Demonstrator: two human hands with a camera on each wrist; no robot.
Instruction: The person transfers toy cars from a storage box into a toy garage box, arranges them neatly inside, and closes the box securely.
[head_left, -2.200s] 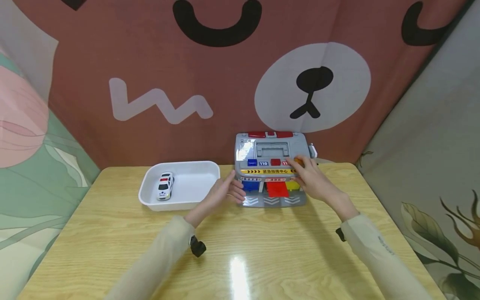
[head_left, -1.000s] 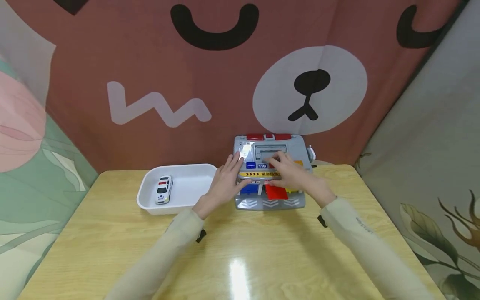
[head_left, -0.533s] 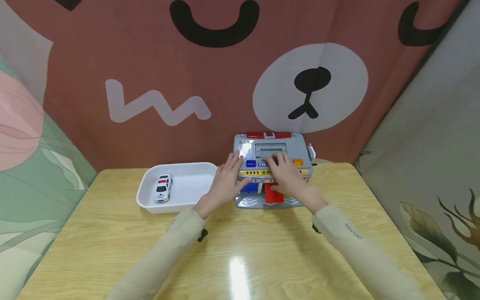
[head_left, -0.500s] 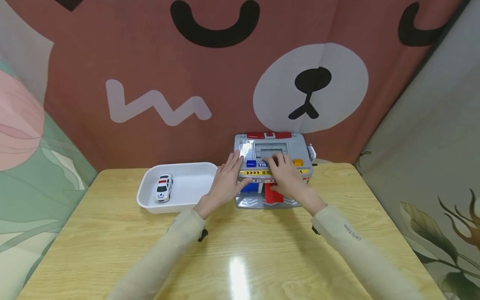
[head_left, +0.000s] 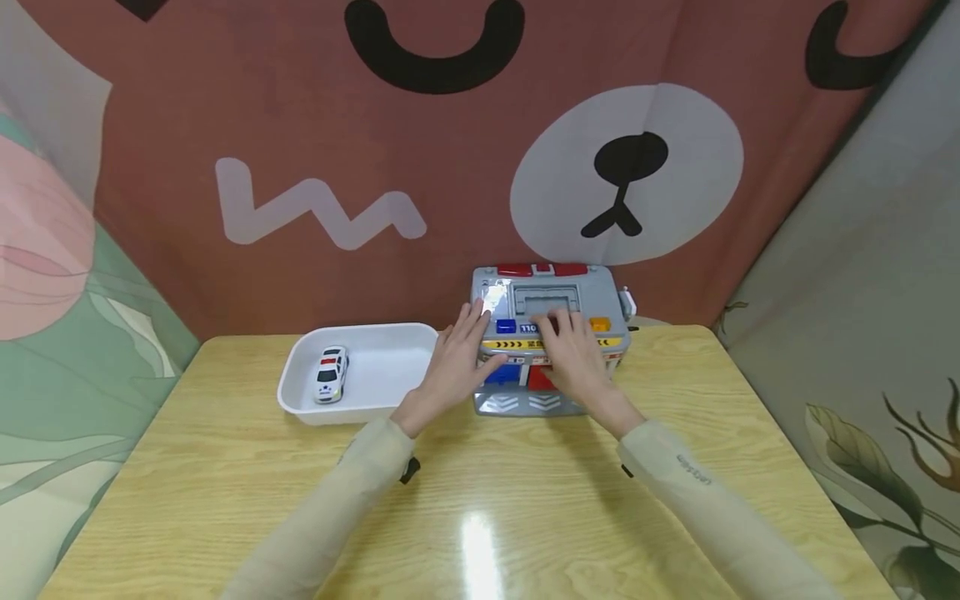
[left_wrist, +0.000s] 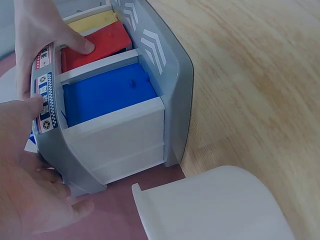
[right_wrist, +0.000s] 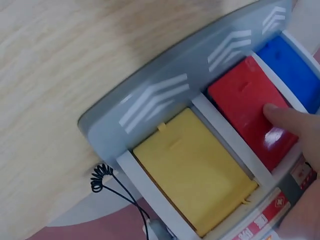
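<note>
A grey toy garage (head_left: 603, 287) stands against the cloth backdrop, with a blue door (left_wrist: 110, 95), a red door (right_wrist: 240, 100) and a yellow door (right_wrist: 195, 165). With its thumb on the red door, my right hand (head_left: 573, 354) bends its fingers over the roof's front edge, covering the middle of the roof. The red door's lower edge stands slightly out of its frame. My left hand (head_left: 453, 358) rests on the roof's front left corner, fingers straight, thumb along the front edge. A blue button (head_left: 506, 326) and an orange button (head_left: 599, 323) show beside the right hand.
Left of the garage is a white tray (head_left: 386, 367) holding a white toy police car (head_left: 331, 375). A small white part (head_left: 627, 302) sits at the garage's right side, near a coiled black cord (right_wrist: 102, 177). The wooden table (head_left: 540, 508) extends in front.
My left hand has come onto the roof corner, and my right hand has shifted left from the orange button. The red door, earlier sticking out, has been pushed in by the right thumb.
</note>
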